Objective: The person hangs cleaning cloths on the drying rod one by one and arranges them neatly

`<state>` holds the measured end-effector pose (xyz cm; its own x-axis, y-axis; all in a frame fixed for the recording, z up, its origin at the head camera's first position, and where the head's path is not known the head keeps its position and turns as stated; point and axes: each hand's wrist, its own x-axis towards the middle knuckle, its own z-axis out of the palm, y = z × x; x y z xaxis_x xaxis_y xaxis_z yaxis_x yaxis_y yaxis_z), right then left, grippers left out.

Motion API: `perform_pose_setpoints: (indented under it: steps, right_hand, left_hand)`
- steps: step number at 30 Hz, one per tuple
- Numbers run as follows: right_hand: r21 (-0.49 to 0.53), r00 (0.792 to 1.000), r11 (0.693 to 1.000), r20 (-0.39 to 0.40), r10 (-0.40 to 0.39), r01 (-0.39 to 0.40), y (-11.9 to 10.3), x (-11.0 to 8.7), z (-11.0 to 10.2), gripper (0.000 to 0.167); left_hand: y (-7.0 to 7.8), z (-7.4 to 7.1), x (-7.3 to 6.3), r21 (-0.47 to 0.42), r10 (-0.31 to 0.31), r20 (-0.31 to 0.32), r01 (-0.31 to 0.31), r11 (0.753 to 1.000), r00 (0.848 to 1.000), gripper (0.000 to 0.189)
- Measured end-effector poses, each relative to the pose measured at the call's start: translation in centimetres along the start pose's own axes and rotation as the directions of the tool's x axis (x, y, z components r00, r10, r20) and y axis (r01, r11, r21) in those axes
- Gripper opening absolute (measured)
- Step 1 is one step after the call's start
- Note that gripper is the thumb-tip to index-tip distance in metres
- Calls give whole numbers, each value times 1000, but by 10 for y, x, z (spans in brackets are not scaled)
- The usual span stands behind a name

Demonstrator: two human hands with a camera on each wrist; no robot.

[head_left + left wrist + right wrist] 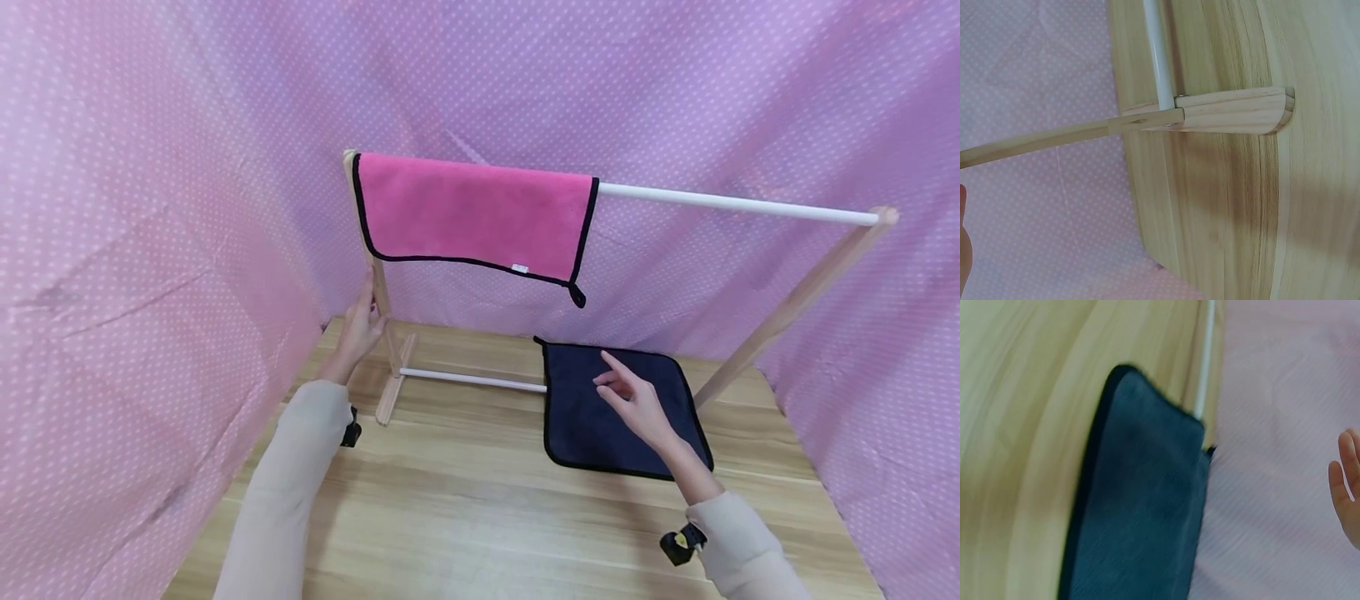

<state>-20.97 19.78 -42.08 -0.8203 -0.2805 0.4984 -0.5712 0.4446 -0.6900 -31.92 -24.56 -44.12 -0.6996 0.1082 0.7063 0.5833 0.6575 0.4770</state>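
Note:
A pink cloth (pixel 472 217) with black edging hangs folded over the left part of the rack's white top rod (pixel 735 201). My left hand (pixel 362 327) is at the rack's left wooden post (pixel 382 292), below the cloth, its fingers pointing up along the wood. In the left wrist view only a sliver of that hand (pixel 964 240) shows beside the post (pixel 1054 140). A dark navy cloth (pixel 577 417) with black edging lies across the right part of the lower white rod (pixel 472 380). Over it my right hand (pixel 636 406) hovers, index finger extended, holding nothing.
The rack's right wooden post (pixel 795 308) leans outward in view, its lower end behind the navy cloth. A wooden foot (pixel 392 392) supports the left post on the wood-grain tabletop (pixel 465 517). Pink dotted fabric (pixel 675 75) encloses the back and both sides.

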Motion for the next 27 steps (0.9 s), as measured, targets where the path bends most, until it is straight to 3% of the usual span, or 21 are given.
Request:
perform_pose_setpoints:
  steps: [6,10,21,27]
  right_hand:
    - [5,993,995,73,95,-96,21,-18,-18,47]
    - [-18,988,991,82,133,-132,32,-29,-27,45]
    - [-5,987,988,25,156,-156,58,-54,-40,44]
    - [-14,979,979,6,204,-203,93,-73,-46,50]
  left_hand:
    - [-3,3,5,6,71,-34,-71,997,997,106]
    - [-6,5,5,23,90,-55,-89,996,994,112]
    - [-2,3,3,63,78,-39,-76,995,996,109]
    - [-1,3,4,64,51,-23,-49,997,998,111]
